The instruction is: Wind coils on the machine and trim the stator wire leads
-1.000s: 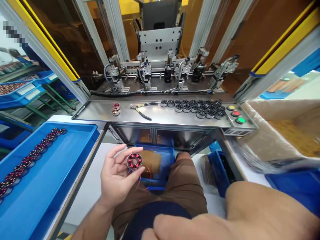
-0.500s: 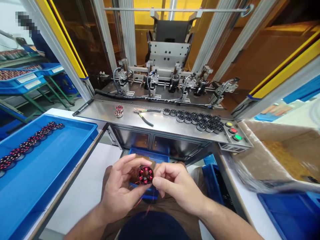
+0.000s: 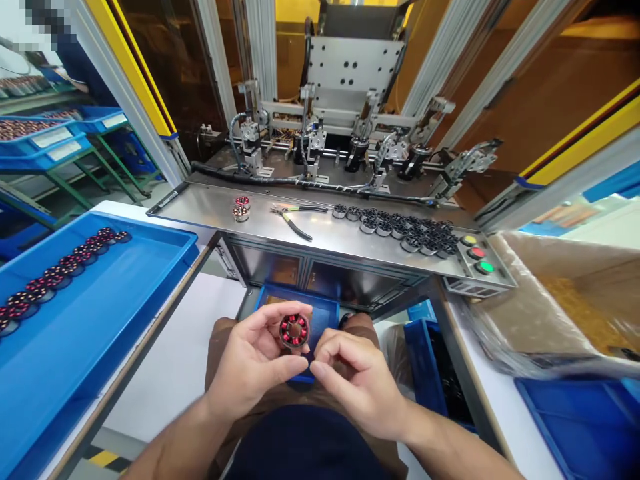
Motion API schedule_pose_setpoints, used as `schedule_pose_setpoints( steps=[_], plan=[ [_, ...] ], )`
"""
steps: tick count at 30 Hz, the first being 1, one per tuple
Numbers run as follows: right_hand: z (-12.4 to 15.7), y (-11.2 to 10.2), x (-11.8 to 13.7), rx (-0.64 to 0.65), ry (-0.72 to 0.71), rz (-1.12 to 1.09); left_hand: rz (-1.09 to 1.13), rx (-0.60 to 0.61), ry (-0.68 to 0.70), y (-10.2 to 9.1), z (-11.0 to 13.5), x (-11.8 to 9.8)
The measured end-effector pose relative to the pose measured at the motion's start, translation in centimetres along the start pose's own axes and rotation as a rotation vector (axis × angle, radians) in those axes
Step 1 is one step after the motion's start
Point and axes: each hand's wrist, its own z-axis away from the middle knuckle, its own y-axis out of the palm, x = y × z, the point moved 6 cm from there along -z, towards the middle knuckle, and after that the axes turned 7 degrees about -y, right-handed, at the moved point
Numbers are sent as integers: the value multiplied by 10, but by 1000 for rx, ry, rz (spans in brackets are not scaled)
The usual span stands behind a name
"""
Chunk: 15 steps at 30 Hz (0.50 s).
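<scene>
A motor stator [image 3: 295,331] with red windings and a dark rim is in my left hand [image 3: 255,357], fingers curled behind it, its round face turned up. My right hand [image 3: 353,373] is just right of the stator, thumb and forefinger pinched together. Whatever is in that pinch, perhaps a thin wire end, is too small to make out. The thumb tips of both hands nearly meet below the stator. Under my hands, between my knees, stands a blue bin [image 3: 325,308].
On the steel ledge lie two wound stators [image 3: 241,212], pliers [image 3: 295,223] and several dark unwound cores [image 3: 400,227]. Buttons [image 3: 477,253] sit at its right end. A blue tray [image 3: 125,300] with a row of stators is left; a lined box [image 3: 540,267] is right. A person stands far left.
The stator has turned to face up more squarely, and the red wires trailing below it no longer show. My right fingers have moved off its rim. The view has tilted down slightly.
</scene>
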Motion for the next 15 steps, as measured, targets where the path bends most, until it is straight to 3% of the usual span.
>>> schedule_pose_setpoints(
  steps=[4, 7, 12, 15],
  plan=[
    [3, -6, 4, -124, -94, 67, -389, -126, 277, 2, 10, -11],
    [0, -6, 11, -159, -132, 58, -592, -165, 380, 4, 20, -13],
    [-2, 1, 12, -187, -98, -69, -561, -164, 377, 4, 24, -15],
    [2, 2, 9, -252, -99, -93, -374, -143, 184, 2, 16, -11]
  ],
)
